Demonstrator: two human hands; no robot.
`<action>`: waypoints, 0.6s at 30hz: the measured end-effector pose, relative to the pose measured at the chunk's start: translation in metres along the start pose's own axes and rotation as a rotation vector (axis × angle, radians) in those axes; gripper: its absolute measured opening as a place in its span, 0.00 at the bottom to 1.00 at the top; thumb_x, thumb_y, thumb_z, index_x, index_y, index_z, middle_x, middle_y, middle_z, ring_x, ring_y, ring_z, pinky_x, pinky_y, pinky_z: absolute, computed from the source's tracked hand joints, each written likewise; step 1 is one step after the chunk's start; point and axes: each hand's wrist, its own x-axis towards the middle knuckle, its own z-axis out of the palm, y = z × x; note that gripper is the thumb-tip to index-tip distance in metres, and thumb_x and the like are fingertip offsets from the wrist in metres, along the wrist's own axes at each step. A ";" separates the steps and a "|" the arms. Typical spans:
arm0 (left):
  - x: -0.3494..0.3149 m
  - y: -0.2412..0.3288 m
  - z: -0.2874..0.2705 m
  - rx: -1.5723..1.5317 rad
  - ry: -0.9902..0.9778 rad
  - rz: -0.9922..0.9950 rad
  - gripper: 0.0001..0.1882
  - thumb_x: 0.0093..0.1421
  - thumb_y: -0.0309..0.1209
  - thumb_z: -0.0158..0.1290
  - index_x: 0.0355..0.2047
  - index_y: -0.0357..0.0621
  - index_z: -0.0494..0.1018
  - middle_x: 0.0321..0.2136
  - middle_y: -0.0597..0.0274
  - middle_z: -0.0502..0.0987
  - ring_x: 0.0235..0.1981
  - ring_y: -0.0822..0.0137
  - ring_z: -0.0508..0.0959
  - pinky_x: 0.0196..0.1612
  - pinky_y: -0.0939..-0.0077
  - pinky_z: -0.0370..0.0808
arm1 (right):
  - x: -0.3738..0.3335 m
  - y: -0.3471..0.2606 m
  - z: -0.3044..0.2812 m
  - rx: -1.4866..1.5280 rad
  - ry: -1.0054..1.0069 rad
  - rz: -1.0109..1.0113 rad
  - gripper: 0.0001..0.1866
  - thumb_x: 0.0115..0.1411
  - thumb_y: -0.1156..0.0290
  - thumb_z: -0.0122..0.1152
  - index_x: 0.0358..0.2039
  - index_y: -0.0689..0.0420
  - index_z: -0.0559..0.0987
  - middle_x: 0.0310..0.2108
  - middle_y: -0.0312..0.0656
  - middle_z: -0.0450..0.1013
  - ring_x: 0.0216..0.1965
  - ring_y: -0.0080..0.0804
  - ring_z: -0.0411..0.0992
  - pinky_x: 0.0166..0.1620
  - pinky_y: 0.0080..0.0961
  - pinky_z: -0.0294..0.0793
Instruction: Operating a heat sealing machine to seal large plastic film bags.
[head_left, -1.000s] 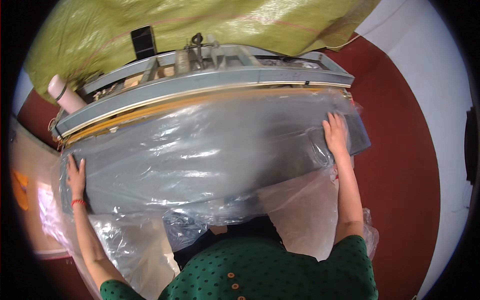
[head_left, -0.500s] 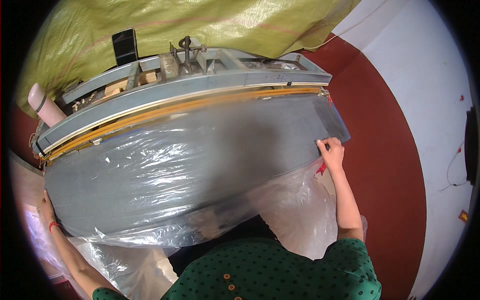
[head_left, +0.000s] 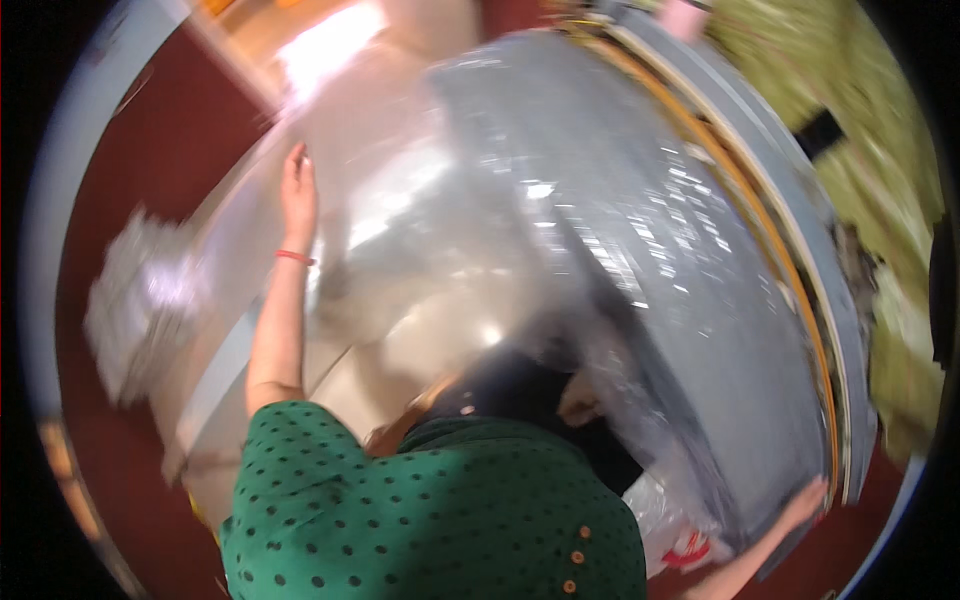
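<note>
A long grey padded-looking board (head_left: 640,180), partly under clear plastic film (head_left: 460,230), curves from the top middle to the lower right. The film spreads left from the board over a pale surface. My left hand (head_left: 299,200), a red bracelet at its wrist, is raised over the film at the left, fingers stretched out and blurred; nothing shows in it. At the board's lower right end, my right hand (head_left: 803,503) lies with its fingers extended along the corner, also smeared by motion.
A grey metal frame (head_left: 770,130) with an orange strip (head_left: 745,190) runs along the board's far side. Behind it hang a yellow-green sheet (head_left: 800,60) and a dark phone (head_left: 820,133). Bunched plastic (head_left: 140,310) sits at the left, above a dark red floor (head_left: 190,100).
My view has swung left, so the board now stands steeply at the right. My left hand has left the board's left end and moved out over the film; my right hand stays by the right end.
</note>
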 end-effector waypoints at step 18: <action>-0.213 -0.139 -0.096 -0.875 0.255 -1.199 0.24 0.59 0.52 0.39 0.43 0.47 0.67 0.36 0.63 0.74 0.33 0.68 0.73 0.34 0.75 0.71 | 0.030 -0.112 0.025 0.075 0.140 -0.315 0.25 0.59 0.61 0.50 0.53 0.60 0.63 0.53 0.49 0.61 0.54 0.42 0.60 0.54 0.30 0.59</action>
